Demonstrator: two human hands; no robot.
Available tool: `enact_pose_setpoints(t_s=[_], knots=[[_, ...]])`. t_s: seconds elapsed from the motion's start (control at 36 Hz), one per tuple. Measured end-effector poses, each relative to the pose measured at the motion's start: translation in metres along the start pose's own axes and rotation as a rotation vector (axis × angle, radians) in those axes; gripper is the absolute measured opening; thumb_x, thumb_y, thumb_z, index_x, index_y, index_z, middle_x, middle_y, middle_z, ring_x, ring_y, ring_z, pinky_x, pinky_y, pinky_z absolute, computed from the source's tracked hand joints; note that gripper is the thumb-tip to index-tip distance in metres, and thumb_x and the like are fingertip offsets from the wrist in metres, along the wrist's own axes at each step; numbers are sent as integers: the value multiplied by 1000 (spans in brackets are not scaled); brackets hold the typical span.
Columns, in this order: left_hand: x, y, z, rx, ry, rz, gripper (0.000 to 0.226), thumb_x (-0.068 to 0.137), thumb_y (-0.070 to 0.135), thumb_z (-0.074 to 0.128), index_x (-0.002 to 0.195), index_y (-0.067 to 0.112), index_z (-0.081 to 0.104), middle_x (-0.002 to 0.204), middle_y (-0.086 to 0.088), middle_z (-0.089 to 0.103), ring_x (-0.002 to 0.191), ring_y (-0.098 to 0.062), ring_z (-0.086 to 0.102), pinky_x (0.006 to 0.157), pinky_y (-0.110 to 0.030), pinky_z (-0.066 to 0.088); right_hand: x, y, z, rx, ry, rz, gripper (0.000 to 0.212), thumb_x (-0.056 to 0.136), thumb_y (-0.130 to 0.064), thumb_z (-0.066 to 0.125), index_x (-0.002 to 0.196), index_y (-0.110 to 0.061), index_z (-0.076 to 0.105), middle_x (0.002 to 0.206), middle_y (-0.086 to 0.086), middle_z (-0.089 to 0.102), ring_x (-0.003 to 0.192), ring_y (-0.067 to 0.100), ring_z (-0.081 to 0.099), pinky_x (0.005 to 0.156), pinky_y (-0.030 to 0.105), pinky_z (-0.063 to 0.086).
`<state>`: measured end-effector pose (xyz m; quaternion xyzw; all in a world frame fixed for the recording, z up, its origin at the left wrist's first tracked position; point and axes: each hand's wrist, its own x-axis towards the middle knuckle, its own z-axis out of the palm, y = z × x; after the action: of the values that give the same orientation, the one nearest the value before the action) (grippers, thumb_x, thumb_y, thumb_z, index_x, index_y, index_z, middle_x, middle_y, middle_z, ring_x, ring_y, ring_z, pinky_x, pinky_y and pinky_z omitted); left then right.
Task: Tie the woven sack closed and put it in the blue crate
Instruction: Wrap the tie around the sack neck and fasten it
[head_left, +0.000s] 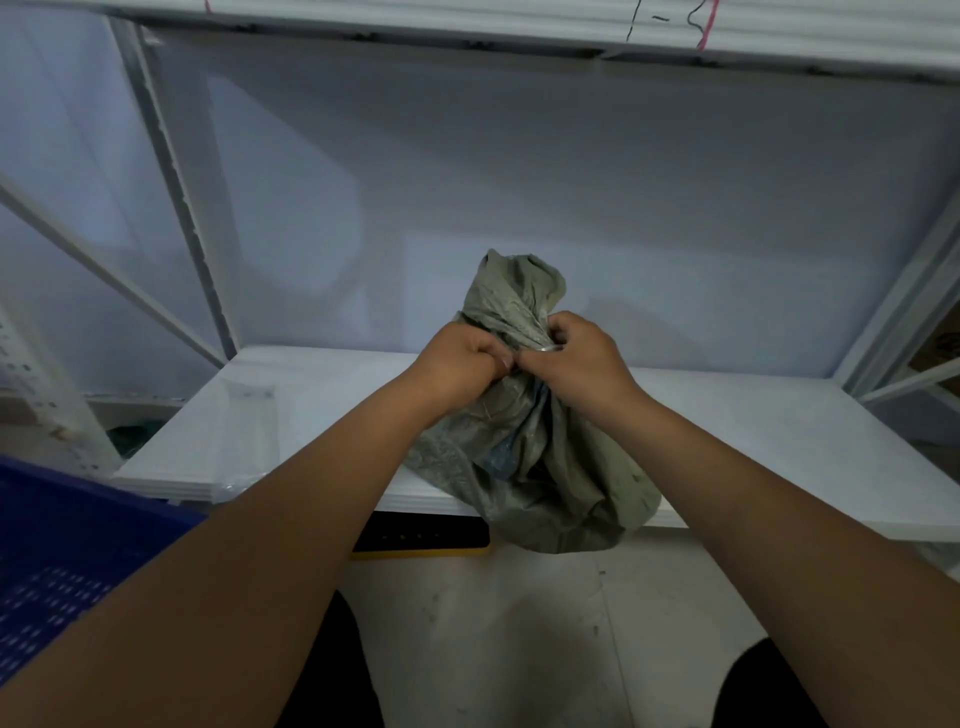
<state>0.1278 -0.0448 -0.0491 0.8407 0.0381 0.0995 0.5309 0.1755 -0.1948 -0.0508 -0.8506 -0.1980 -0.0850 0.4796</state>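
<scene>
Nearest to me, I see two bare forearms reaching forward from the bottom corners, and between them a stretch of pale floor (519, 623) with two dark shapes at the bottom edge that I cannot identify. To the lower left sits one blue crate (57, 561), its perforated wall showing; nothing of the sack is in it. Just under the front edge of the shelf I count one flat black object with a yellow edge (423, 538), too dim to name.

Next comes one white shelf board (291, 410), and on it, at its front edge, one grey-green woven sack (524, 478). Its bottom bulges over the edge of the board, and its neck is bunched upward into a crumpled tuft.

Both hands meet at that neck. My left hand (462, 358) is curled into a fist around the gathered cloth, knuckles up. My right hand (576, 353) is also closed against the neck, its fingertips pinching something small and pale right beside the left thumb; I cannot tell whether that is a tie or a fold of the sack. The two hands touch.

Farthest off stand one white back panel (571, 182), slanted metal uprights (171, 171) on the left, and one upper shelf (467, 26) with scribbled marks.
</scene>
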Motion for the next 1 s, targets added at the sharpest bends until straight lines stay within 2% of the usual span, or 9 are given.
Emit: enact_pose_setpoints(t_s=[0.08, 0.17, 0.25, 0.33, 0.47, 0.67, 0.81, 0.89, 1.0], knots=[[-1, 2, -2, 19, -13, 12, 13, 90, 4, 64, 89, 7, 76, 89, -8, 73, 81, -14, 63, 75, -22, 53, 1, 0, 0, 6, 5, 0, 24, 79, -19, 75, 102, -12, 68, 92, 0, 70, 72, 4, 60, 53, 5, 41], [-1, 4, -3, 1, -17, 10, 13, 90, 5, 64, 87, 7, 76, 86, -6, 71, 79, -14, 63, 75, -23, 53, 2, 1, 0, 8, 12, -4, 26, 79, -19, 75, 102, -9, 69, 93, 4, 72, 74, 10, 62, 51, 6, 41], [-2, 5, -4, -123, -25, -29, 13, 90, 5, 66, 83, 11, 76, 85, -6, 73, 81, -14, 66, 79, -24, 55, 3, 1, -2, 30, 25, 3, 26, 79, -19, 76, 102, -10, 69, 95, 3, 73, 81, 14, 65, 58, 10, 45], [-1, 4, -3, -190, -28, -56, 11, 89, 6, 69, 83, 12, 76, 84, -6, 74, 83, -17, 68, 77, -24, 56, 4, 3, -3, 53, 30, 20, 25, 78, -18, 77, 100, -10, 69, 94, 2, 74, 85, 17, 69, 71, 27, 54], [0, 5, -4, -236, -37, -84, 11, 88, 5, 70, 82, 11, 78, 80, -5, 75, 80, -16, 68, 72, -22, 53, 7, 5, -4, 80, 21, 28, 24, 76, -16, 78, 97, -19, 67, 89, -8, 71, 82, 9, 68, 74, 27, 54], [0, 15, -8, -365, -115, -41, 12, 92, 6, 65, 91, 6, 77, 107, -10, 76, 96, -19, 71, 82, -26, 56, 8, 21, -11, 89, 37, 109, 24, 82, -18, 76, 103, -16, 65, 88, -8, 66, 80, 9, 63, 65, 17, 48], [-6, 21, -6, -382, -131, -89, 11, 89, 3, 66, 95, 3, 75, 108, -15, 75, 100, -20, 71, 75, -23, 56, 9, 27, -10, 246, -78, 244, 21, 79, -20, 77, 96, -9, 72, 92, 9, 75, 89, 25, 72, 86, 41, 58], [-2, 25, -3, -341, -86, -186, 7, 86, 2, 65, 86, 4, 71, 103, -18, 75, 103, -26, 71, 89, -34, 58, 7, 24, -7, 283, -105, 274, 33, 70, -24, 77, 94, -1, 72, 95, 16, 76, 93, 33, 73, 91, 51, 58], [5, 21, -2, -103, 6, -261, 19, 85, 14, 65, 67, 10, 70, 69, -3, 75, 81, -23, 72, 89, -35, 55, 9, 22, -9, 294, -47, 258, 23, 82, -12, 76, 102, -1, 70, 95, 12, 75, 88, 25, 72, 80, 37, 58]])
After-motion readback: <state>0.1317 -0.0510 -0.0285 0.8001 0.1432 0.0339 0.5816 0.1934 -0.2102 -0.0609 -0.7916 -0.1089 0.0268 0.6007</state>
